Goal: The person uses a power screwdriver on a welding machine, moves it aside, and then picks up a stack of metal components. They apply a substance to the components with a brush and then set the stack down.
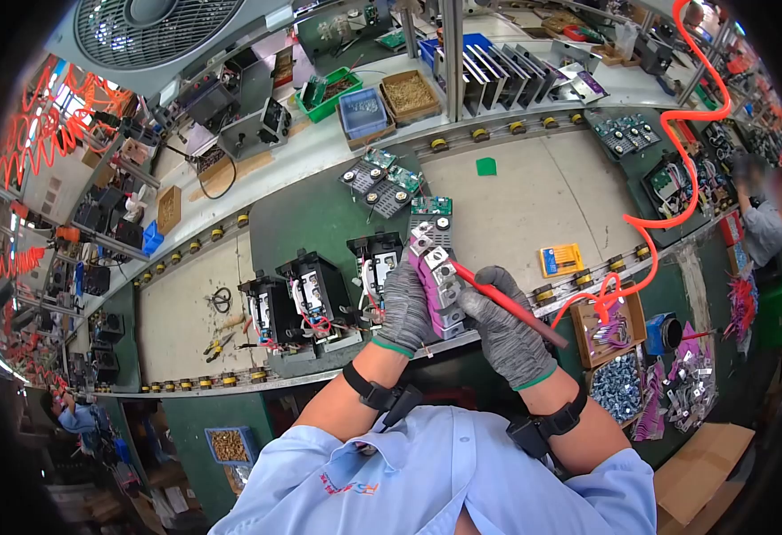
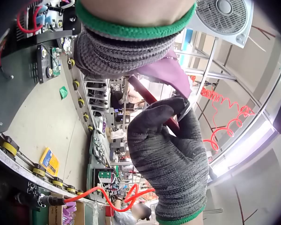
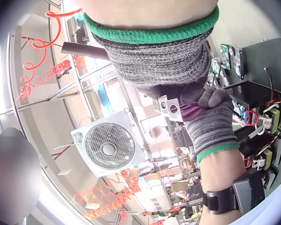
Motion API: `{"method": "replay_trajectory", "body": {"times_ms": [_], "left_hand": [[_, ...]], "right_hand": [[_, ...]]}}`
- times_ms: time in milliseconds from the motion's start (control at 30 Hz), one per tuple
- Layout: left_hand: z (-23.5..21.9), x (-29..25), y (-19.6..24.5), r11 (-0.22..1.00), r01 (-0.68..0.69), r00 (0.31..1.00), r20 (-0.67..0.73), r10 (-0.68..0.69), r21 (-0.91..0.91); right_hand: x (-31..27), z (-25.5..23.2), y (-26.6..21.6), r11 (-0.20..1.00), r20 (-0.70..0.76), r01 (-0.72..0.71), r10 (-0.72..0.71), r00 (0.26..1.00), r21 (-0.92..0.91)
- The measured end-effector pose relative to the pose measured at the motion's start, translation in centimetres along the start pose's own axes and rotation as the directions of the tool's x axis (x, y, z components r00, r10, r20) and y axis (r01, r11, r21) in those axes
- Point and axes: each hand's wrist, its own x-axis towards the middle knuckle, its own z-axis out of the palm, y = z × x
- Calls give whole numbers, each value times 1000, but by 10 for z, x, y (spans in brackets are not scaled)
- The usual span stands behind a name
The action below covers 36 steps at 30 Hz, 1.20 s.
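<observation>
Over the bench's front edge, my gloved left hand (image 1: 406,308) grips a row of silver metal brackets (image 1: 438,276) covered partly with purple film. My gloved right hand (image 1: 507,325) is just right of the brackets and holds a long red stick (image 1: 509,303) with a darker, flat-looking end pointing down to the right. Its fingertips lie right at the brackets. In the left wrist view the stick (image 2: 144,90) passes between the right thumb and fingers. The right wrist view shows a bracket face (image 3: 171,108) with two round holes beside the left fingers.
Black open device housings (image 1: 315,290) stand left of my hands, wires hanging out. Green circuit boards (image 1: 382,178) lie beyond them. A red coiled hose (image 1: 645,223) hangs at right. Near it are a yellow card (image 1: 560,259), a cardboard box (image 1: 627,330) and blue screws (image 1: 617,388).
</observation>
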Motion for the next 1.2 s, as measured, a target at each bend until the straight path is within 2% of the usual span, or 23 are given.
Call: {"method": "replay_trajectory", "body": {"times_ms": [33, 100, 167, 233, 267, 333, 367, 433, 467, 500, 567, 600, 700, 733, 767, 833, 867, 1033, 1100, 1200], "left_hand": [[0, 2, 0, 1000, -1, 1000, 1, 1, 1], [3, 7, 0, 999, -33, 981, -189, 36, 17], [-3, 4, 3, 999, -51, 988, -144, 52, 8], [-3, 4, 6, 998, -35, 999, -38, 37, 45], [-10, 12, 0, 998, -33, 999, -37, 35, 45], [-25, 31, -14, 977, -190, 975, -99, 199, 98], [-28, 33, -16, 978, -186, 976, -95, 196, 97], [-24, 26, -11, 993, -94, 992, -81, 100, 68], [-25, 28, -14, 998, -65, 992, -108, 62, -16], [-28, 29, -14, 998, -62, 992, -111, 60, -18], [-33, 32, -16, 998, -57, 994, -92, 55, -15], [-8, 18, -15, 996, -85, 983, -165, 85, 6], [-7, 17, -20, 997, -20, 980, -197, 36, 80], [-18, 29, -26, 999, 43, 993, -108, -42, 4], [-29, 37, -34, 999, 49, 993, -103, -49, 0], [-10, 28, -28, 999, -31, 985, -168, 34, 19], [-15, 33, -33, 998, -26, 991, -130, 33, 53], [27, 11, -33, 996, 56, 991, -129, -47, 66], [29, 9, -38, 996, 88, 996, 17, -88, -20], [36, 7, -41, 995, 96, 995, -4, -96, -15]], "right_hand": [[0, -1, 1, 999, 2, 16, -15, 1000, -39], [-2, -1, 1, 1000, 28, 27, -27, 999, -3], [-2, 0, 0, 999, 53, 38, -39, 998, 29], [-1, 2, 0, 999, 0, 32, -32, 999, 12], [-1, 5, -3, 999, -2, 33, -33, 999, 11], [-4, 11, -11, 998, -23, 50, -51, 998, -27], [-4, 9, -10, 998, -27, 53, -54, 998, -28], [-3, 6, -8, 999, -15, 43, -43, 999, -6], [-3, 6, -8, 999, -17, 42, -42, 999, -7], [-4, 6, -9, 999, -9, 31, -31, 999, -35], [-4, 6, -6, 998, -7, 19, -20, 1000, -64], [-4, 7, -2, 995, 6, 62, -62, 998, -80], [-5, 8, -3, 976, 13, 131, -131, 991, -176], [-6, 7, -6, 974, 32, 136, -132, 991, -182], [-7, 5, -8, 972, 51, 141, -133, 990, -189], [-10, -1, -12, 969, 55, 150, -142, 988, -196], [-12, -4, -13, 968, 66, 155, -144, 987, -197], [-20, -12, -24, 969, 51, 172, -165, 985, -178], [-24, -15, -29, 970, 37, 163, -159, 987, -181], [-27, -20, -33, 974, 45, 169, -164, 985, -150]]}}
